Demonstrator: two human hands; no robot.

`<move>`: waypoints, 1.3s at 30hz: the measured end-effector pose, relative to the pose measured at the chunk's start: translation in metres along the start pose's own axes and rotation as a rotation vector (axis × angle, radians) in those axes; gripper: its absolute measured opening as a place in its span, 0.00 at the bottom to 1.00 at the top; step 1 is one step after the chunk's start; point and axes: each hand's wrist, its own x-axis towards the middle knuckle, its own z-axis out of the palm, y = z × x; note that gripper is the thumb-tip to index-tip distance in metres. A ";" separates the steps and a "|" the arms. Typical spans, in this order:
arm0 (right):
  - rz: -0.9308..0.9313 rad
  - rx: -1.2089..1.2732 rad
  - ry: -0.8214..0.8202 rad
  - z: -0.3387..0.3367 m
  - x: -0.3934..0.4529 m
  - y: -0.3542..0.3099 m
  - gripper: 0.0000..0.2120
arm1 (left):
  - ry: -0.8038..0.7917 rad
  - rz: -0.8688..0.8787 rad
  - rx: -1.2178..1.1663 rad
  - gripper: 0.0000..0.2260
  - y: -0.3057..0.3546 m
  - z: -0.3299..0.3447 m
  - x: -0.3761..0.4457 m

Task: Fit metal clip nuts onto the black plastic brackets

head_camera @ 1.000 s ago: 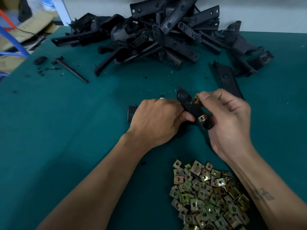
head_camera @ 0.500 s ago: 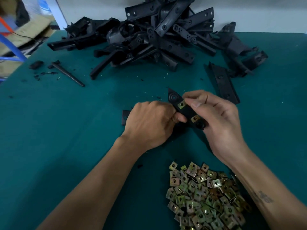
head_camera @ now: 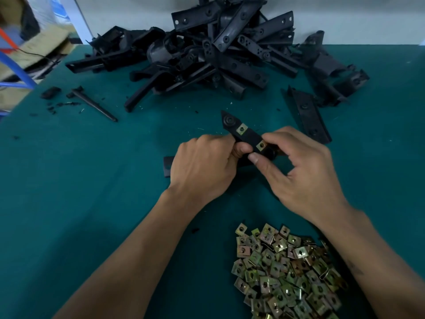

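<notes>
Above the green desk (head_camera: pixel 69 180), the left hand (head_camera: pixel 202 166) grips the narrow black plastic bracket (head_camera: pixel 249 137) pointing to 11 o'clock; the right hand (head_camera: pixel 299 171) pinches its near end beside the second brass-coloured square clip nut (head_camera: pixel 261 145). Press it fully home, hole aligned.

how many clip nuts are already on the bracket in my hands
2. One nut sits near the bracket's far end; the other is at the right hand's fingertips. More may be hidden under the hands.
</notes>
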 end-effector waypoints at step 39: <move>0.365 0.235 -0.104 -0.032 0.002 -0.024 0.34 | 0.232 -0.212 -0.186 0.21 0.028 -0.018 0.005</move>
